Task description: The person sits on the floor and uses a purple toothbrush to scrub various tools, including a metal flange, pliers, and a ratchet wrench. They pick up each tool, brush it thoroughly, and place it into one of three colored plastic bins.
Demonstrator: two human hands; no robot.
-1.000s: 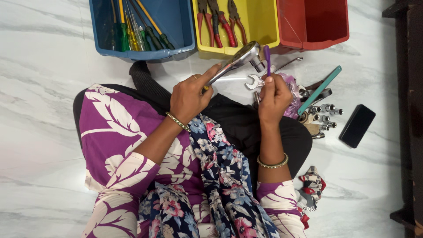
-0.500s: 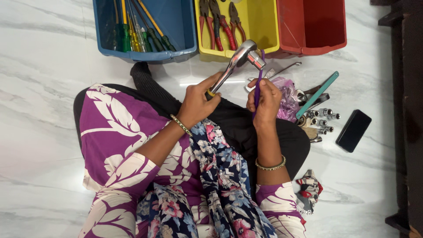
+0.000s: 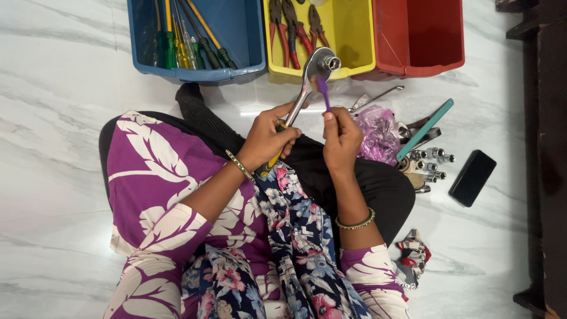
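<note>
My left hand [image 3: 269,139] grips the handle of a shiny steel ratchet wrench [image 3: 313,74] with a yellow grip end, its head raised over the front edge of the yellow bin [image 3: 360,35]. In my right hand [image 3: 339,139] I pinch a thin purple brush [image 3: 322,90] whose tip touches the ratchet just below its head. Both hands are held above my lap, close together.
On the white marble floor stand a blue bin [image 3: 242,35] of screwdrivers, the yellow bin with pliers, and a red bin [image 3: 416,32]. At my right lie a purple plastic bag [image 3: 378,133], a teal-handled tool [image 3: 425,127], several sockets [image 3: 431,162], a black phone [image 3: 472,177] and a patterned cloth [image 3: 413,257].
The ratchet has turned more upright, its head moving left and up. My right hand shifted left and the purple brush now meets the ratchet near its head.
</note>
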